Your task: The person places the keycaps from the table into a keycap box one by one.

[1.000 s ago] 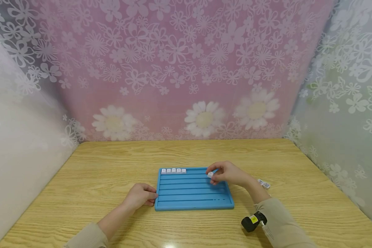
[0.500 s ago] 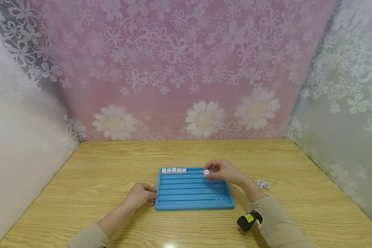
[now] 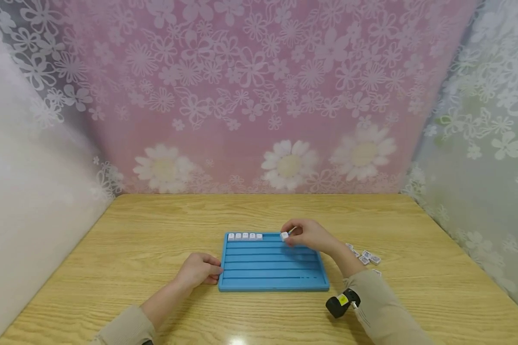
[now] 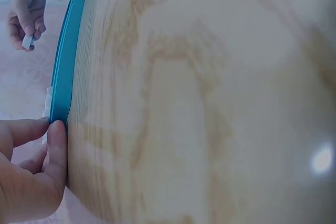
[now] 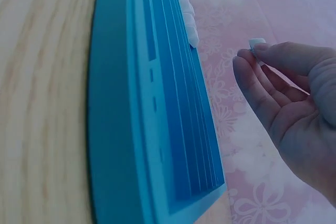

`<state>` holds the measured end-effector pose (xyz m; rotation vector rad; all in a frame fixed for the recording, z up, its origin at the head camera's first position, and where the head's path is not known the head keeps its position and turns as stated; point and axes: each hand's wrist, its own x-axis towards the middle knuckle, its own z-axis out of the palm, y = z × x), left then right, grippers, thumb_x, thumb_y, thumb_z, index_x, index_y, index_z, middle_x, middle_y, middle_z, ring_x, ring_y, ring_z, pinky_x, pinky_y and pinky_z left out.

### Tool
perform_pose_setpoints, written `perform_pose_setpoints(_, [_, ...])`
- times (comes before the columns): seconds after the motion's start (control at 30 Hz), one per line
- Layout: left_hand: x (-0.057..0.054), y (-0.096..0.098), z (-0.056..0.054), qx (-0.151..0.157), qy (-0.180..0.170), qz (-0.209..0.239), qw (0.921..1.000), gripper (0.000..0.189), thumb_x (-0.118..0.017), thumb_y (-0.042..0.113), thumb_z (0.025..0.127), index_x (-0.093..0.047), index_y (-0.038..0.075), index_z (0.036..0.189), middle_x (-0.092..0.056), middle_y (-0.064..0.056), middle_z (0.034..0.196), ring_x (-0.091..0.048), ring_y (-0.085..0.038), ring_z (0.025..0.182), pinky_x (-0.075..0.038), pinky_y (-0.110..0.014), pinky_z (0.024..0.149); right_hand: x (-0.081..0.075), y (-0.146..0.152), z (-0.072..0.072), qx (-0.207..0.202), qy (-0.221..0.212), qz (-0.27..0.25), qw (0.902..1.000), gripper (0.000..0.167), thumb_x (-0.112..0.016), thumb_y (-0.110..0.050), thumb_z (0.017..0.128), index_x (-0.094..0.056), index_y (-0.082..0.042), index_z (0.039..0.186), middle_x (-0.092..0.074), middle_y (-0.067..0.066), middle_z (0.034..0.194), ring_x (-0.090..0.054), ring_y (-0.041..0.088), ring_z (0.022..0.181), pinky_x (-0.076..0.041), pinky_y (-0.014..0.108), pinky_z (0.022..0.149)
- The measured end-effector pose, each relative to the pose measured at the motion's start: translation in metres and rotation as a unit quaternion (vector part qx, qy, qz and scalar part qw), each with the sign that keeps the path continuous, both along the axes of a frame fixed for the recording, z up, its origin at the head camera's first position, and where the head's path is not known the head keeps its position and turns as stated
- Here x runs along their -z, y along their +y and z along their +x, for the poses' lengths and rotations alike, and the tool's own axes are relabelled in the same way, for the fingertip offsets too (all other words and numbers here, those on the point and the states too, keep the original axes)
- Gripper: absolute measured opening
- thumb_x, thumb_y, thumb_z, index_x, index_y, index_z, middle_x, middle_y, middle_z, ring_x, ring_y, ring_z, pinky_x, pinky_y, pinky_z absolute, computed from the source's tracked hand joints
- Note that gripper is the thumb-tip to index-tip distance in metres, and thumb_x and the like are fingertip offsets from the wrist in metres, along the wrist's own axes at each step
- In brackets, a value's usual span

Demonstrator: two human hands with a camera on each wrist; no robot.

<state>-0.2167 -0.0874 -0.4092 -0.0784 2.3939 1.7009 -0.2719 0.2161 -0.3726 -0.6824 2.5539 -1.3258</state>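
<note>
A blue tray (image 3: 267,266) with several long grooves lies on the table. A row of several white keycaps (image 3: 245,236) sits in the left part of its far groove. My left hand (image 3: 200,269) pinches the tray's left edge; in the left wrist view the thumb and a finger meet at its blue side. Between thumb and fingertips, my right hand (image 3: 308,235) holds one white keycap (image 3: 284,236) over the far groove, to the right of the row. The right wrist view shows that keycap poking out past the fingertips, above the tray.
Several loose white pieces (image 3: 364,258) with dark markings lie on the wooden table (image 3: 168,215) right of the tray, partly behind my right forearm. A black wrist camera (image 3: 340,303) is strapped to the right wrist. Flowered curtains (image 3: 250,96) hang behind the table and at its sides.
My right hand has moved left and slightly away from me with the keycap, towards the row in the far groove. More loose pieces show beside the forearm. The left hand keeps its place at the tray.
</note>
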Motion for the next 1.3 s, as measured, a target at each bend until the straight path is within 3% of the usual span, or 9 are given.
perform_pose_setpoints(0.33, [0.002,-0.001,0.002,0.008,-0.002,-0.003,1.0000,0.013,-0.065,-0.004,0.080,-0.063,-0.010,0.092,-0.059,-0.011,0.073,-0.058,-0.016,0.061,-0.056,-0.030,0.058,0.001,-0.013,-0.007,0.000,-0.011,-0.027,0.9996,0.027,-0.064,-0.010,0.088,-0.059,0.004,0.110,-0.065,0.010,0.090,-0.064,0.023,0.079,-0.054,0.038,0.074])
perform_pose_setpoints(0.57, [0.002,-0.002,0.002,0.005,-0.002,-0.006,1.0000,0.014,-0.065,-0.003,0.080,-0.063,-0.010,0.093,-0.059,-0.011,0.073,-0.057,-0.016,0.060,-0.055,-0.030,0.057,0.004,-0.025,-0.014,0.043,0.021,0.010,0.9988,0.020,-0.068,-0.012,0.084,-0.064,-0.003,0.101,-0.062,0.003,0.084,-0.060,0.015,0.076,-0.052,0.032,0.071])
perform_pose_setpoints(0.77, [0.000,-0.001,0.001,0.002,-0.001,-0.003,1.0000,0.014,-0.065,-0.003,0.080,-0.063,-0.010,0.092,-0.059,-0.012,0.073,-0.057,-0.016,0.060,-0.055,-0.030,0.057,0.006,-0.035,-0.020,0.056,0.064,0.055,0.9949,0.017,-0.069,-0.011,0.083,-0.066,-0.006,0.099,-0.061,0.001,0.086,-0.053,0.016,0.078,-0.047,0.030,0.069])
perform_pose_setpoints(1.07, [0.000,-0.001,0.000,0.004,0.003,0.002,1.0000,0.014,-0.064,-0.004,0.080,-0.063,-0.011,0.092,-0.059,-0.012,0.072,-0.057,-0.016,0.060,-0.055,-0.030,0.057,0.012,-0.041,-0.028,0.063,0.082,0.078,0.9916,0.013,-0.069,-0.008,0.082,-0.066,-0.004,0.094,-0.060,0.001,0.083,-0.053,0.015,0.074,-0.047,0.030,0.064])
perform_pose_setpoints(1.3, [-0.001,-0.001,0.002,0.003,0.004,-0.001,1.0000,0.015,-0.065,-0.004,0.080,-0.062,-0.011,0.092,-0.059,-0.012,0.074,-0.057,-0.016,0.060,-0.055,-0.030,0.057,0.021,-0.045,-0.032,0.064,0.066,0.106,0.9901,0.011,-0.069,-0.008,0.082,-0.066,-0.006,0.093,-0.061,0.000,0.086,-0.056,0.015,0.079,-0.049,0.031,0.068])
